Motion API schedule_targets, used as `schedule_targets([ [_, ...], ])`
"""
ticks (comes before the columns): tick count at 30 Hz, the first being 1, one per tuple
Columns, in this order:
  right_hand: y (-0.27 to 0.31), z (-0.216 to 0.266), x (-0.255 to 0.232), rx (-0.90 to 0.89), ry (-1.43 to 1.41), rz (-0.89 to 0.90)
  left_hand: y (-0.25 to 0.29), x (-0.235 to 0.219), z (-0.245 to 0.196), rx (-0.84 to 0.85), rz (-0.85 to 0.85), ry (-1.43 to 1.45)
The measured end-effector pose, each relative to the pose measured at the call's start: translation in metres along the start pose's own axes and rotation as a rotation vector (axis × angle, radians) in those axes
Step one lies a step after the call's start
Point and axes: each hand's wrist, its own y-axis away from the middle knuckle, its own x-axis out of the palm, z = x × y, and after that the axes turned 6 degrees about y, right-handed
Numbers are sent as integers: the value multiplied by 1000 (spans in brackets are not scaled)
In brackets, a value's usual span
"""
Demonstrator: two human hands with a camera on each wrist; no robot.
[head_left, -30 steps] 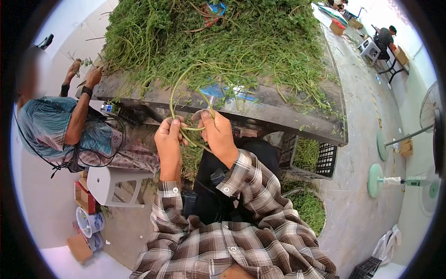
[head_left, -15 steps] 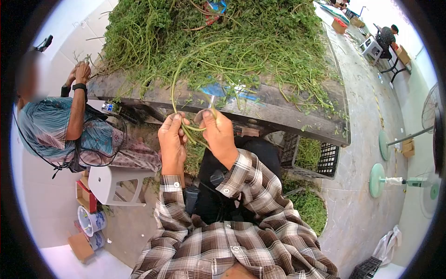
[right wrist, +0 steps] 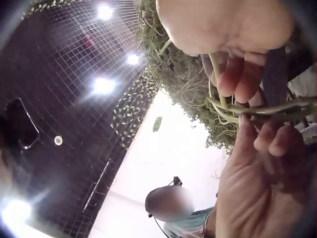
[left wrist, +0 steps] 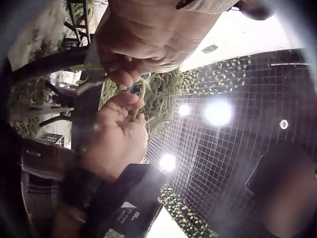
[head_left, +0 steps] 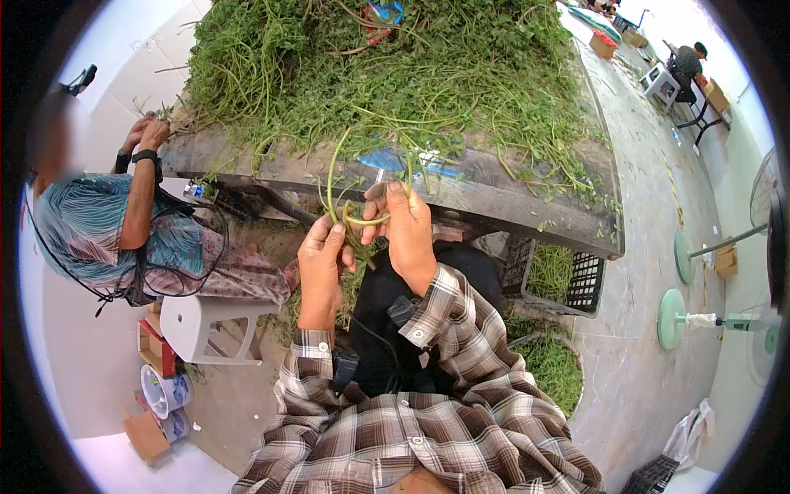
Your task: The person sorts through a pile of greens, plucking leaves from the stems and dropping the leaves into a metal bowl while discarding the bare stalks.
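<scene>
My left hand point(head_left: 321, 267) pinches a few long green plant stems point(head_left: 331, 185) between thumb and fingers, just in front of the table's near edge. One stem arches up from it toward the table. Beside it, my right hand point(head_left: 410, 235) grips a curved stem section that runs across to the left hand. In the right wrist view, stems point(right wrist: 282, 106) cross between the left hand's thumb point(right wrist: 242, 139) and fingers. The left wrist view has both hands' fingertips close together around a pale stem point(left wrist: 142, 91). Beyond the hands lies a large heap of leafy greens point(head_left: 411, 90).
The heap covers a dark wooden table point(head_left: 527, 218). Under it, a black crate point(head_left: 583, 280) holds stems, with a round container of greens point(head_left: 551, 370) nearer. Another person point(head_left: 115, 214) works at the left by a white stool point(head_left: 206, 325). Green-based fans point(head_left: 671, 319) stand at the right.
Both my hands have shifted a little to the right, still holding stems. The long arching stem has swung and now reaches less far over the table. The other person's hands have moved.
</scene>
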Motion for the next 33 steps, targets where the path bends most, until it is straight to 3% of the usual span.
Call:
schedule_targets([
  [7, 2, 2, 4, 90, -232, 144, 4, 0, -2, 10, 17, -5],
  [13, 1, -1, 5, 90, 34, 203, 9, 0, -5, 58, 4, -137],
  [16, 0, 1, -1, 134, 29, 172, 15, 0, -9, 102, 59, -236],
  [19, 0, -3, -1, 183, -81, 136, 27, 1, -22, 18, 125, -279],
  [21, -7, -6, -5, 231, -77, 62, 36, 4, -28, -12, 270, -242],
  [23, -7, -9, -6, 282, -74, -12, 42, 4, -29, -71, 262, -275],
  [25, -5, -7, -1, 288, -12, 86, 42, 10, -27, 68, 166, -182],
  [31, 5, 0, 5, 315, 36, 352, 34, -9, -26, 106, 30, -175],
  [33, 5, 1, 6, 194, 192, 533, 34, -13, -26, 144, 46, -279],
])
